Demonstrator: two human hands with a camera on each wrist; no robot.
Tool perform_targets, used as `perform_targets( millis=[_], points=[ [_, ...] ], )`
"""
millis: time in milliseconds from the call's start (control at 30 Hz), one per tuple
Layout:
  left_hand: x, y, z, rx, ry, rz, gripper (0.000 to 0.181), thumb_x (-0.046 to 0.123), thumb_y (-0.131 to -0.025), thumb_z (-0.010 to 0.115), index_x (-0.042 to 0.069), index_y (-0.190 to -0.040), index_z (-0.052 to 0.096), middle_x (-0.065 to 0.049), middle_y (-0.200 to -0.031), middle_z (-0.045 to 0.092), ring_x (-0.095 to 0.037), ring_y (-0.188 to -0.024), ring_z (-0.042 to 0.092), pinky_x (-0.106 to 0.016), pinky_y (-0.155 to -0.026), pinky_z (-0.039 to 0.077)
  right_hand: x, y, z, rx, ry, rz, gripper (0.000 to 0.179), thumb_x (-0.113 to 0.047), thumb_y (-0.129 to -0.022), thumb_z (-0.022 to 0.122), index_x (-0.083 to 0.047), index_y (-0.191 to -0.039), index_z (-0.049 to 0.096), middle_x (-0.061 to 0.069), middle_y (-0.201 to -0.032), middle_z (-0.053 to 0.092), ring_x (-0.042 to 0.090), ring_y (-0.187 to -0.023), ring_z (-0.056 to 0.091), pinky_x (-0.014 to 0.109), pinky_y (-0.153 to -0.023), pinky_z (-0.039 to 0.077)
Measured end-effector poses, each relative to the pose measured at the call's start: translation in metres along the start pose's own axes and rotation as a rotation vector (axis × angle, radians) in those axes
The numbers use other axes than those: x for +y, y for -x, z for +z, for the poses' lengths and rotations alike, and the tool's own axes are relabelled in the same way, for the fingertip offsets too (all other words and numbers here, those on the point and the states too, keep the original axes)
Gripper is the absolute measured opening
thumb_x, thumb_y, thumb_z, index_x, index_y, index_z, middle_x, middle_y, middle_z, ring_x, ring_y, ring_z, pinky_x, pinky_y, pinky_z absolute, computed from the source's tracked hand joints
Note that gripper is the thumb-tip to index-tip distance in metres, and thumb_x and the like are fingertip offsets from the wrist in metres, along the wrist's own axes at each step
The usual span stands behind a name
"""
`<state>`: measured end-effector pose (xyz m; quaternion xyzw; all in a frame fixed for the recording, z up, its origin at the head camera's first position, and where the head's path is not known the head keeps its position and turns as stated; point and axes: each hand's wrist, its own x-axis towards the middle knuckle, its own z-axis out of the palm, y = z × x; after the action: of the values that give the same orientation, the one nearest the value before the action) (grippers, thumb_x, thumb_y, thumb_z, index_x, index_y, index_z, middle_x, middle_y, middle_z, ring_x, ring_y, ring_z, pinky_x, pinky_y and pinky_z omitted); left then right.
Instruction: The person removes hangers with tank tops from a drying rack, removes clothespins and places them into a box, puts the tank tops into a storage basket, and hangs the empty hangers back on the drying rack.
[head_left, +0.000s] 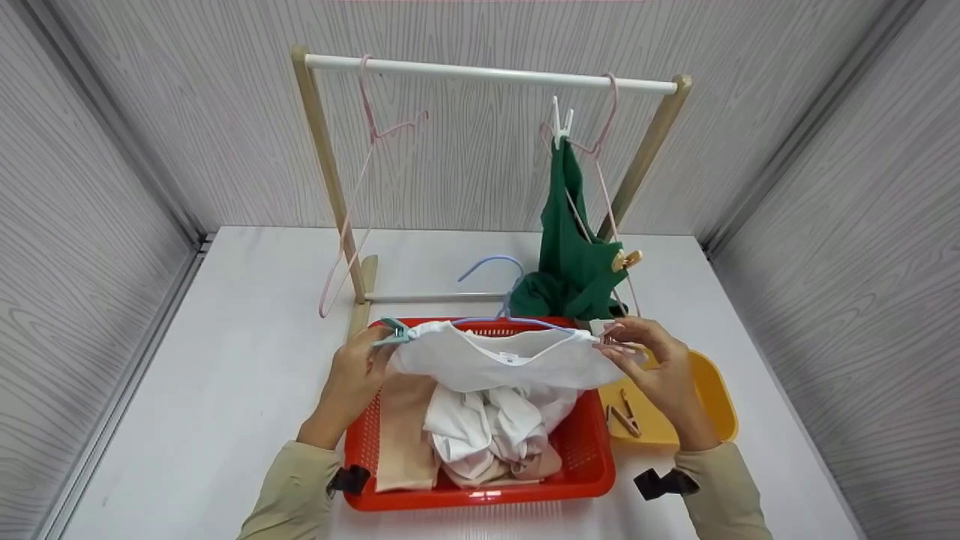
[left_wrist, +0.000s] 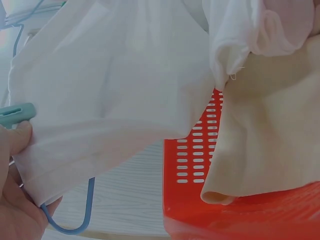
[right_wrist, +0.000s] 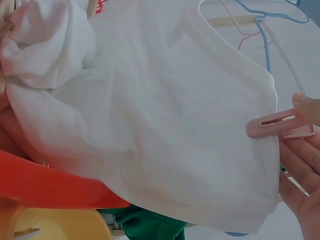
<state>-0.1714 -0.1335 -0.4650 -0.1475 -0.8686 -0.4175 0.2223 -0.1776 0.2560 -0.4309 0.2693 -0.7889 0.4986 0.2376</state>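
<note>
A white shirt (head_left: 517,367) hangs on a blue hanger (head_left: 511,319), held up over the red basket. A teal clothespin (head_left: 393,331) sits at its left shoulder, and my left hand (head_left: 358,375) grips there, thumb against the clothespin. At the opposite shoulder my right hand (head_left: 660,367) pinches a pink clothespin (right_wrist: 277,124), whose tip lies over the shirt's edge. The blue hanger's curved end (left_wrist: 75,220) pokes out below the fabric by the left fingers. The shirt's lower part drapes into the basket.
The red basket (head_left: 480,496) holds beige cloth (head_left: 405,442) and bunched white cloth. A yellow container (head_left: 716,390) with several clothespins stands at right. Behind, a rack (head_left: 480,71) carries a bare pink hanger (head_left: 367,142) and another with a green garment (head_left: 562,217) clipped on.
</note>
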Motion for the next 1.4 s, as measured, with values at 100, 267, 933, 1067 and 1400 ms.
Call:
perform_targets(
  millis=[100,267,933,1067,1400],
  points=[
    [0.001,0.0,0.0,-0.004,0.006,-0.01,0.013,0.006,-0.092,0.061,-0.001,-0.101,0.065,-0.014,-0.102,0.068,-0.027,-0.095,0.065,-0.044,-0.076,0.057,0.0,0.001,0.0,0.001,0.024,-0.017,0.035,0.017,-0.073,0.071,0.007,-0.105,0.063,0.018,-0.1,0.068,0.001,-0.098,0.068,0.015,-0.092,0.051],
    [0.0,0.001,0.002,-0.001,0.006,-0.014,0.013,0.006,-0.092,0.061,-0.002,-0.102,0.065,-0.014,-0.101,0.068,-0.027,-0.093,0.065,-0.045,-0.077,0.057,0.0,0.0,0.0,-0.004,0.055,-0.046,0.034,0.017,-0.071,0.072,0.005,-0.101,0.064,0.02,-0.098,0.068,0.003,-0.097,0.069,0.015,-0.092,0.05],
    [0.002,0.005,0.003,-0.029,0.053,-0.081,0.018,0.011,-0.092,0.061,0.0,-0.106,0.066,-0.015,-0.106,0.069,-0.026,-0.098,0.065,-0.046,-0.08,0.058,-0.004,-0.002,-0.004,0.055,0.14,-0.095,0.025,0.018,-0.068,0.073,0.006,-0.088,0.065,0.02,-0.085,0.068,-0.007,-0.097,0.064,0.008,-0.091,0.048],
    [0.001,0.004,0.004,-0.031,0.057,-0.092,0.018,0.011,-0.093,0.061,-0.001,-0.107,0.065,-0.016,-0.106,0.069,-0.027,-0.098,0.065,-0.046,-0.08,0.058,-0.003,0.0,-0.007,0.091,0.072,-0.078,0.022,0.019,-0.07,0.072,0.009,-0.088,0.065,0.016,-0.089,0.071,-0.006,-0.098,0.065,0.011,-0.09,0.051],
    [-0.001,0.004,0.006,-0.013,0.038,-0.075,0.017,0.009,-0.093,0.06,-0.002,-0.105,0.065,-0.016,-0.104,0.069,-0.029,-0.095,0.066,-0.047,-0.076,0.057,-0.001,0.008,-0.012,0.043,-0.017,-0.032,0.033,0.017,-0.07,0.073,0.01,-0.099,0.059,-0.01,-0.104,0.069,0.001,-0.097,0.067,0.016,-0.091,0.052]
  ],
)
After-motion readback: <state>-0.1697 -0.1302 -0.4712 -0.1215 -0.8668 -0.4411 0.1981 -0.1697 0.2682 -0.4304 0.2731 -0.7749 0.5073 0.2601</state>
